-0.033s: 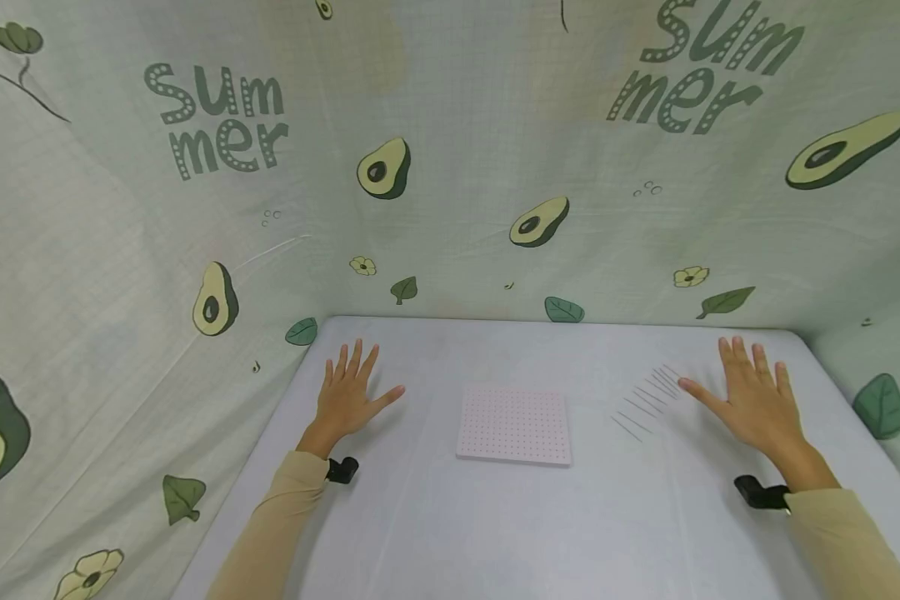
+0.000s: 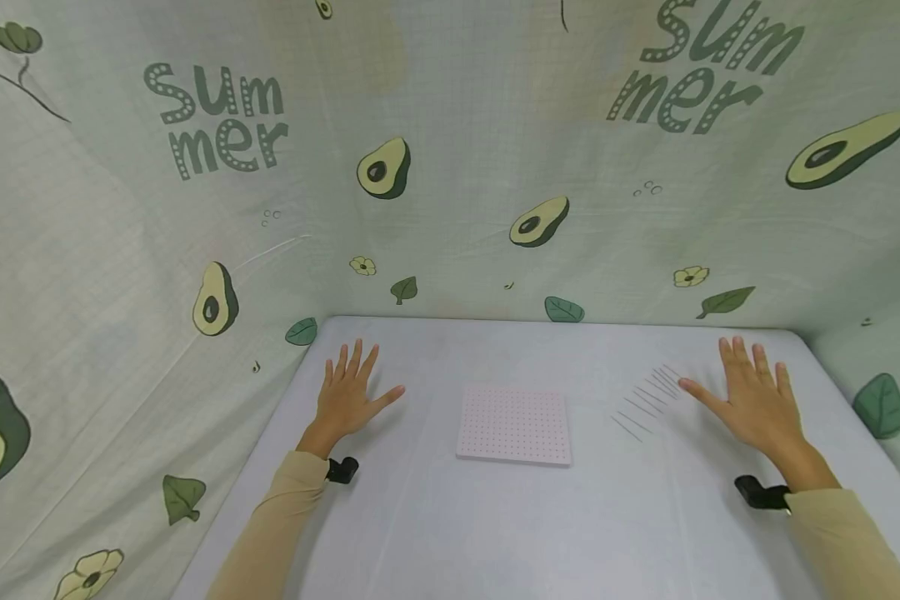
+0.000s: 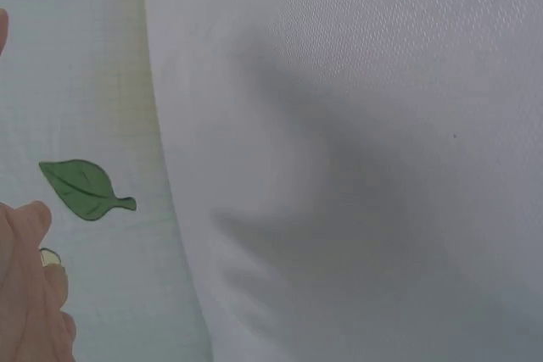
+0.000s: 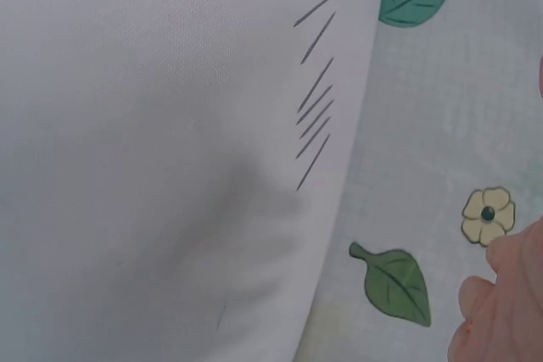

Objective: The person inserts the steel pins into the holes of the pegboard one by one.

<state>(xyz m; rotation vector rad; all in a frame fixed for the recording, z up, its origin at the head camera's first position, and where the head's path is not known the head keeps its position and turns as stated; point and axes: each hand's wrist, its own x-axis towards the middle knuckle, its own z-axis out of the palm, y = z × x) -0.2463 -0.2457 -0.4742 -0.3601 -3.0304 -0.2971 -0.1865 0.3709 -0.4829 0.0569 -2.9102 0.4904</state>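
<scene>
My left hand (image 2: pixel 343 404) hovers palm down above the left of the white table with fingers spread. Its shadow falls on the surface below. Over the right side is my right hand (image 2: pixel 761 408), likewise spread and holding nothing. A pale board dotted with small holes (image 2: pixel 513 426) lies flat between the hands. Several thin dark rods (image 4: pixel 314 163) lie roughly parallel in a slanted row, just left of the right hand. In the head view the right thumb tip comes close to the far end of that row.
The white table (image 2: pixel 435 533) has rounded far corners. A pale cloth (image 2: pixel 457 108) printed with avocados, leaves and lettering hangs behind it and along both sides. A small black device sits on the left wrist (image 2: pixel 342 470) and another on the right wrist (image 2: pixel 757 492).
</scene>
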